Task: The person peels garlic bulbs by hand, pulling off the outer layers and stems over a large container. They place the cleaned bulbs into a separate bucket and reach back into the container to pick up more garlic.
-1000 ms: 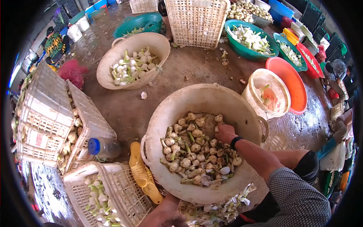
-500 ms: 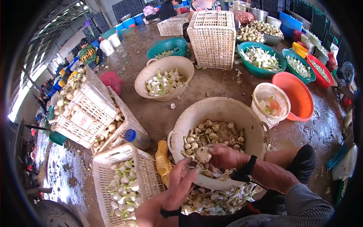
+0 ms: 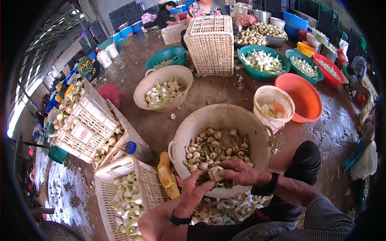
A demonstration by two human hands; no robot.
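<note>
One bulb [image 3: 215, 172] now against left hand [image 3: 194, 189]

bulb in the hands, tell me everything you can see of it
The bulb is roundish and pale with brown dirt smudges. It sits above the near rim of the big cream basin, gripped between the left hand from below-left and the right hand from the right, both hiding part of it.

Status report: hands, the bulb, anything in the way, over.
Left hand and right hand both grip one bulb. Bulb over near rim of white basin. Nothing blocking.
</note>
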